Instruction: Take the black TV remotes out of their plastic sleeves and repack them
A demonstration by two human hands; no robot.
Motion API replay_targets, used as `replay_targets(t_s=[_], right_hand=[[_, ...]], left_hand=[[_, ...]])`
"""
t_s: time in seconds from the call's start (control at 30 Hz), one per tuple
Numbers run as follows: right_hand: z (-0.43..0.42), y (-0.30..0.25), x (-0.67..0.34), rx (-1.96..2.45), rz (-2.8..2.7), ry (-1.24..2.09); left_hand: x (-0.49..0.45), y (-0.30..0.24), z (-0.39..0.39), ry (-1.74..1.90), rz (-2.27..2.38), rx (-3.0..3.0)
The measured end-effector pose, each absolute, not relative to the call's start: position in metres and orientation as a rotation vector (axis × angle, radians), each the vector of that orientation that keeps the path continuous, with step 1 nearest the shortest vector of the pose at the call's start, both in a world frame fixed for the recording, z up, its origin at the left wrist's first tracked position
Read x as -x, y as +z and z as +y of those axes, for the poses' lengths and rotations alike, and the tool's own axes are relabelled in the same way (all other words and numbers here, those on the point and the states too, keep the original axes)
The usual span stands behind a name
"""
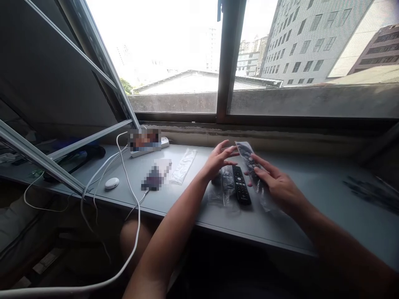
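Note:
A black remote control (pixel 241 184) lies bare on the grey desk (pixel 193 199) in front of me. My right hand (pixel 277 182) grips a second remote wrapped in a clear plastic sleeve (pixel 249 162), tilted up off the desk. My left hand (pixel 218 160) hovers just left of that sleeve's top end, fingers spread and holding nothing. Under and beside the left hand lies another remote in a plastic bag (pixel 226 187). An empty clear sleeve (pixel 184 165) lies flat farther left.
A white power strip (pixel 149 147) sits by the window sill with white cables (pixel 131 195) trailing off the desk's front edge. A white oval object (pixel 112 183) and a blurred phone-like item (pixel 156 176) lie to the left. Metal frame bars (pixel 62 166) cross the left side.

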State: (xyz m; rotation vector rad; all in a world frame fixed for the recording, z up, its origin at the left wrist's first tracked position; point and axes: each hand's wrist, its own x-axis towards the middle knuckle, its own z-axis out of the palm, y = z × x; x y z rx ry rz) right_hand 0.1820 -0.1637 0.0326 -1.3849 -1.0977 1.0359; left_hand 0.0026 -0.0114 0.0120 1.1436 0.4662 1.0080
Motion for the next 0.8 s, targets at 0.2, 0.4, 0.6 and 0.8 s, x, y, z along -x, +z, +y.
replay_targets(t_s=[0.2,0.4,0.6,0.8], right_hand=[[-0.163,0.025,-0.187,1.571,-1.463,0.555],[-0.165,0.022,-0.186,1.631,-1.693,0.280],[-0.162,0.014,-0.191,1.722,-1.795,0.197],[-0.160,0.006,-0.191,1.822,-1.902,0.120]], left_hand=[[-0.003,0.003,0.001,1.176,0.739,-1.384],[0.000,-0.001,-0.002,1.188,0.916,-1.887],[0.002,-0.005,-0.009,0.777,0.842,-2.522],[0.002,-0.011,-0.005,0.643,0.884,-2.647]])
